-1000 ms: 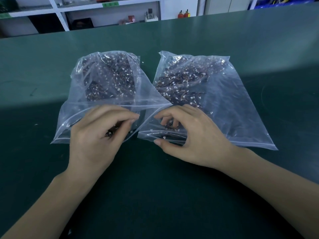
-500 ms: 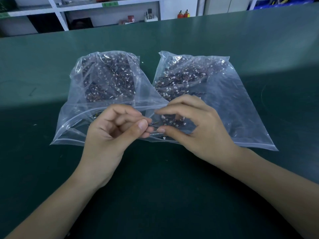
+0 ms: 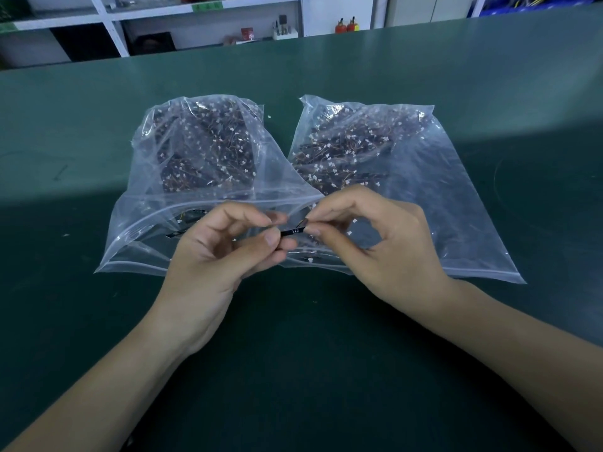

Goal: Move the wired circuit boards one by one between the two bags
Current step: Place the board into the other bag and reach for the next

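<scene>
head view: the left hand (image 3: 215, 256) and right hand (image 3: 372, 246) each pinch one end of a small dark wired circuit board (image 3: 292, 231), held between them above the bag mouths. the left bag (image 3: 156, 197) and right bag (image 3: 440, 190), both holding many boards, lie side by side on the green table (image 3: 293, 370).

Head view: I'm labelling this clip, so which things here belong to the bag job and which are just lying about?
In the job:
left bag of wired boards
right bag of wired boards
small black board, pinched between both hands
left hand
right hand

Just lying about:
green table
white shelves behind it
two red bottles at the wall
</scene>
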